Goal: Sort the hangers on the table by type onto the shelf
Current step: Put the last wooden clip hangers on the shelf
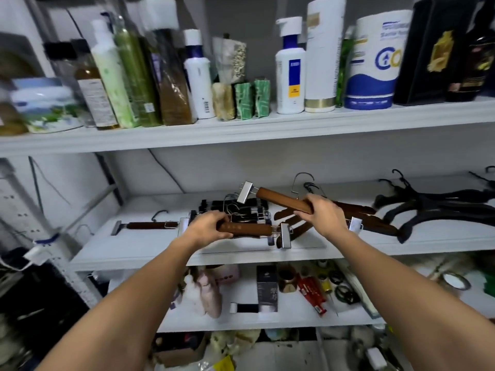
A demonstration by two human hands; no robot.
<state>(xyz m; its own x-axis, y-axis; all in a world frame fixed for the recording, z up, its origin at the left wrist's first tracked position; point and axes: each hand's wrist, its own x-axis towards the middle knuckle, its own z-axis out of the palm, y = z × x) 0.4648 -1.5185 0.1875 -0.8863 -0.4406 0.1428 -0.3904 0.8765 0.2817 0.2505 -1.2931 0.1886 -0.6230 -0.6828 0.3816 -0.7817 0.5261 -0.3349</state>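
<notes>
Left hand [207, 226] curls round a brown wooden clip hanger [249, 229], held level just above the middle shelf [134, 245]. Right hand [322, 214] grips a second clip hanger [278, 199], tilted upward. Behind the hands lie black clip hangers [241, 210]; right of the right hand, black plastic hangers [428, 207].

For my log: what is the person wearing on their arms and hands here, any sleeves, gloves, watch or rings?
The left hand and right hand are bare, without gloves, and I see no rings. The left forearm and right forearm are uncovered to the picture's lower edge: no sleeve, watch or bracelet in view.
</notes>
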